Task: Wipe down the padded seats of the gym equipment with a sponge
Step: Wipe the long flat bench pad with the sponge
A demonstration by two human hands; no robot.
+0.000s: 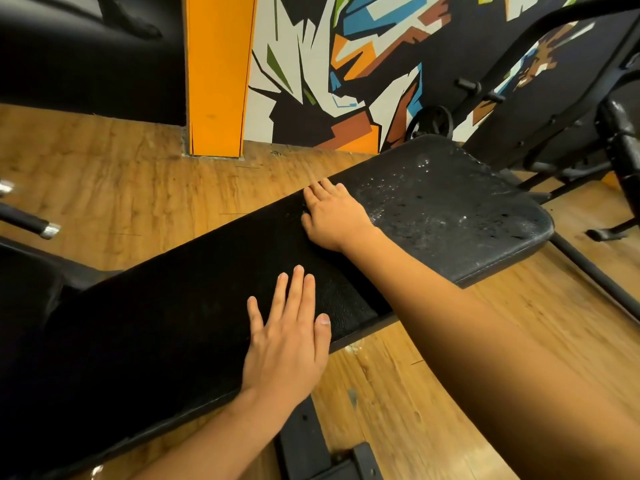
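A long black padded bench seat point(194, 306) runs diagonally from lower left to upper right. Its far right end point(450, 206) is wet, with white soapy specks. My left hand point(287, 341) lies flat on the middle of the pad, fingers straight and spread. My right hand point(332, 216) is palm down at the pad's far edge, beside the wet patch. Its fingers and thumb bend around a dark sponge point(307, 211), which is almost wholly hidden under the palm.
Wooden floor point(121, 188) lies beyond and below the bench. An orange pillar point(216, 77) and a painted wall point(346, 64) stand behind. Black machine frames point(571, 133) crowd the right side, another black pad point(24, 292) sits at left, and the bench's base bar point(304, 441) runs underneath.
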